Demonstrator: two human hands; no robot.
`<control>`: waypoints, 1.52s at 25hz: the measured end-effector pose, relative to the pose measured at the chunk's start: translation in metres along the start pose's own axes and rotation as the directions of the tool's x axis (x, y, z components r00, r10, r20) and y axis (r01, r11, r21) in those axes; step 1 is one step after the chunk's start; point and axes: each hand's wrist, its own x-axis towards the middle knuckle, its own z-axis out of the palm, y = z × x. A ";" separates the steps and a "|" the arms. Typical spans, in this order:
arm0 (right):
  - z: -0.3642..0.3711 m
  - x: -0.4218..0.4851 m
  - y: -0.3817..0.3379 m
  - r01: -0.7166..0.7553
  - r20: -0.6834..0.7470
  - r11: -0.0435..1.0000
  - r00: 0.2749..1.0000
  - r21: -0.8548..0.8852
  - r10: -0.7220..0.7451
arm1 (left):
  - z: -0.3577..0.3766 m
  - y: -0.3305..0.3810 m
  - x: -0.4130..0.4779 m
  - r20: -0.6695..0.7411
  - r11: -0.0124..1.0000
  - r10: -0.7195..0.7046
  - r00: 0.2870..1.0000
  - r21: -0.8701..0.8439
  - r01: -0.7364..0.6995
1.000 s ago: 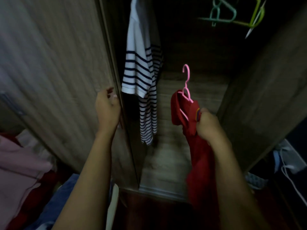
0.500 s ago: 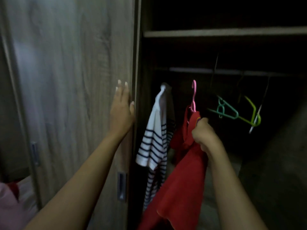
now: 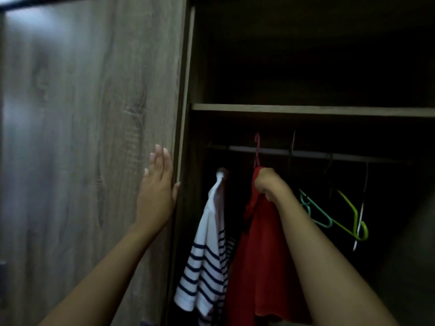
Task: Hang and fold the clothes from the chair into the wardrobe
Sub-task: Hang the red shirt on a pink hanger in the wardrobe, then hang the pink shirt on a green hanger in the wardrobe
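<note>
My right hand (image 3: 268,182) grips the top of a red garment (image 3: 261,267) on a pink hanger (image 3: 257,151), whose hook is up at the wardrobe rail (image 3: 313,153). Whether the hook rests on the rail I cannot tell. The garment hangs down below my fist. My left hand (image 3: 158,187) lies flat with straight fingers on the wooden wardrobe door (image 3: 89,137), near its edge. Left of the red garment hangs a white shirt with navy stripes (image 3: 207,262).
Empty hangers, one teal (image 3: 316,214) and one lime green (image 3: 353,217), hang on the rail to the right of my arm. A wooden shelf (image 3: 306,111) runs above the rail. The wardrobe interior is dark.
My view has tilted up from the wardrobe floor to the rail. My right hand has raised the red garment and hanger up to the rail. My left hand has slid higher on the door.
</note>
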 end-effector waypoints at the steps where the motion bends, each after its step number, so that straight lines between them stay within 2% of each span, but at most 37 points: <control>1: 0.002 0.007 0.000 -0.010 0.017 1.000 1.000 -0.020 0.010 | 0.000 0.000 -0.001 0.002 1.000 0.000 1.000 -0.001 0.000; 3: 0.005 0.018 0.000 -0.026 0.031 0.998 0.999 -0.054 0.028 | -0.001 0.000 -0.001 0.009 1.000 0.004 1.000 0.001 -0.004; 9: 0.021 0.016 0.010 0.053 0.005 0.997 0.999 -0.060 -0.052 | -0.004 0.001 -0.002 0.034 1.000 0.001 0.999 0.004 -0.001; 16: 0.027 -0.026 0.007 -0.112 -0.096 0.993 0.989 0.027 0.114 | -0.009 0.001 -0.001 0.092 1.000 -0.006 0.996 0.018 0.004; 19: 0.025 -0.064 0.002 -0.112 -0.162 0.994 0.980 0.013 0.112 | -0.024 -0.001 -0.001 0.154 0.999 0.034 0.987 0.004 -0.035; 22: 0.034 -0.108 -0.007 0.046 -0.345 0.998 0.937 -0.038 -0.056 | -0.052 -0.001 -0.011 0.137 0.995 0.072 0.988 -0.076 -0.062; 23: 0.045 -0.123 -0.010 0.138 -0.410 0.989 0.900 -0.052 -0.147 | -0.066 -0.004 -0.020 0.113 0.994 0.075 0.991 -0.084 -0.066; 26: 0.086 -0.163 -0.025 0.441 -0.593 0.897 0.714 -0.032 -0.372 | -0.112 -0.019 -0.054 0.041 0.996 0.049 0.998 -0.080 -0.045; 27: 0.102 -0.177 -0.032 0.521 -0.623 0.853 0.668 0.003 -0.406 | -0.128 -0.028 -0.068 0.025 0.996 0.026 0.999 -0.083 -0.024; 29: 0.138 -0.205 -0.050 0.632 -0.648 0.770 0.625 0.092 -0.435 | -0.164 -0.048 -0.100 0.017 0.994 -0.035 0.999 -0.106 0.036; 33: 0.220 -0.264 -0.086 0.712 -0.549 0.658 0.661 0.244 -0.511 | -0.237 -0.094 -0.170 0.028 0.964 -0.246 0.969 -0.099 0.248; 38: 0.326 -0.327 -0.122 0.673 -0.237 0.596 0.726 0.438 -0.645 | -0.307 -0.158 -0.264 0.022 0.873 -0.488 0.872 0.013 0.488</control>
